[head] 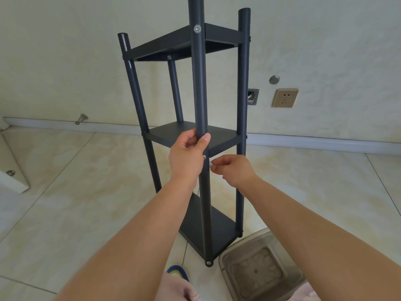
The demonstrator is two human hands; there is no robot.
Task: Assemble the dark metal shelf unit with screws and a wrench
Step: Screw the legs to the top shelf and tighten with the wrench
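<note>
The dark metal shelf unit (191, 135) stands upright on the tiled floor with three shelves joined to four round posts. My left hand (188, 155) is wrapped around the near front post (200, 90) at the height of the middle shelf. A silver screw head (204, 157) sits in that post just below my thumb. My right hand (233, 169) is right of the post, its fingers pinched on a small pale wrench (211, 163) whose tip is at the post beside the screw. More screw heads show at the top (197, 29) and the bottom (208, 263) of the post.
A clear plastic tub (258, 268) sits on the floor at the shelf's right foot. My slippered foot (178, 271) is below the shelf. The wall behind carries a socket (285, 97) and a small open box (253, 96). A white board edge (13, 181) lies at the left.
</note>
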